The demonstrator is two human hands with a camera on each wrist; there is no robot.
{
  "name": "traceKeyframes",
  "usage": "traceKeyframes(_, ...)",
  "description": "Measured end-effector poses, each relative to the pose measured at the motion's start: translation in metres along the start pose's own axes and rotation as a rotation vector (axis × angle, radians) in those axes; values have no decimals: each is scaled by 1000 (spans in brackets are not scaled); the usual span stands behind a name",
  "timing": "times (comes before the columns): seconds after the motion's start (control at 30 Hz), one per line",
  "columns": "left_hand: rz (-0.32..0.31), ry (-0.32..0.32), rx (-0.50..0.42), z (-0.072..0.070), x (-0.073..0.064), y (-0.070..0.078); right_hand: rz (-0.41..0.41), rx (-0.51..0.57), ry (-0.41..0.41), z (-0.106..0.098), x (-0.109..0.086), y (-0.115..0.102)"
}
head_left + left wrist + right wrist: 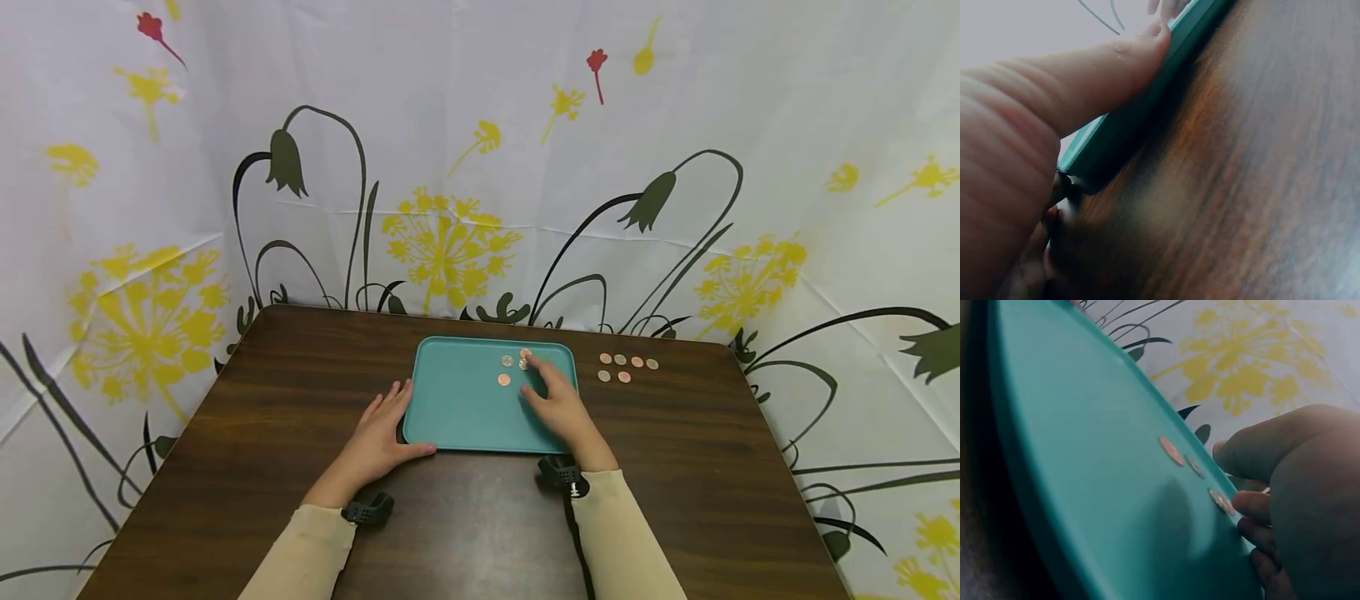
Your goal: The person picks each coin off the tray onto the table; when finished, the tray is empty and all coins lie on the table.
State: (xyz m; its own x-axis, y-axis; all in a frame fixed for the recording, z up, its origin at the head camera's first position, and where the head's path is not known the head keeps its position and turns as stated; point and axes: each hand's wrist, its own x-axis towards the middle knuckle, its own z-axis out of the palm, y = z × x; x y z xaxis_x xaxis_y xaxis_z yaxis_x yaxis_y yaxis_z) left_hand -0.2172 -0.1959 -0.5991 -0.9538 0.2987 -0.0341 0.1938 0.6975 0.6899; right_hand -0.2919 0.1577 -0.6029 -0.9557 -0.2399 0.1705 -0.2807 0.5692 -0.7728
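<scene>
A turquoise tray [465, 408] lies on the dark wooden table. My left hand [382, 437] rests at its front left corner, fingers along the left side and thumb on the front rim. In the left wrist view that thumb [1122, 62] lies against the rim. My right hand [562, 408] is over the tray's right part, index fingertip at a copper coin [525, 353] and a silver coin [523, 364], thumb apart from it. Another silver coin [507, 361] and a copper coin [1171, 451] lie just left. Whether the fingertip presses a coin is hard to tell.
Right of the tray, several copper and silver coins [637, 362] lie on the table [300, 375] in two loose rows. A white curtain [465, 150] with printed flowers hangs behind the table. A black device [367, 508] is strapped to each wrist.
</scene>
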Motion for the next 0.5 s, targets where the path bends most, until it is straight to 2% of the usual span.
traceKeyframes(0.13, 3, 3, -3, 1, 0, 1, -12, -68, 6, 3, -1, 0)
traceKeyframes(0.27, 3, 8, -6, 0, 0, 1, -25, -67, 41, 3, 0, -2)
traceKeyframes(0.5, 5, 14, -8, 0, -1, 2, -20, -114, 185, 2, -1, -5)
